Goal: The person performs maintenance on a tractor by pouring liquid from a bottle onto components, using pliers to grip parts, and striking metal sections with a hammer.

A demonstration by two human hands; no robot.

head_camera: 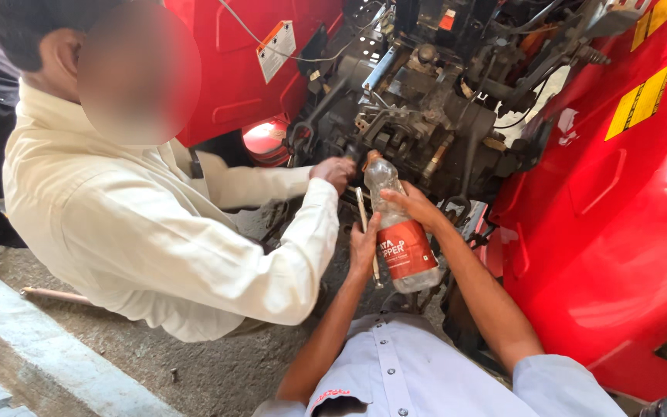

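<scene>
Co-worker (140, 224): crouches at the left in a cream shirt, one hand (333, 171) reaching into the engine, closed on a part too dark to make out.
Rod (54, 294): lies on the floor behind the co-worker, well apart from the work.
Floor (194, 371): rough concrete, with a paler raised edge at the lower left.
Left hand (363, 249): cups the bottle from the left near its base; the fingers are curled about the lower body, and a thin pale stick (367, 232) stands between this hand and the bottle. I judge it props the weight so the neck can be aimed.
Bottle (399, 239): clear plastic with a red label, tilted so its orange-capped neck points up and left toward the engine, just beside the co-worker's hand. It sits between the two hands, touching both.
Right hand (414, 205): lies over the bottle's upper body, fingers wrapped partway round it and closed on it, seemingly to steer the tilt.
Engine (426, 100): dark, greasy block of levers, hoses and wires, bared between red panels.
Red bodywork (611, 232): fills the right edge, with yellow stickers near the top.
</scene>
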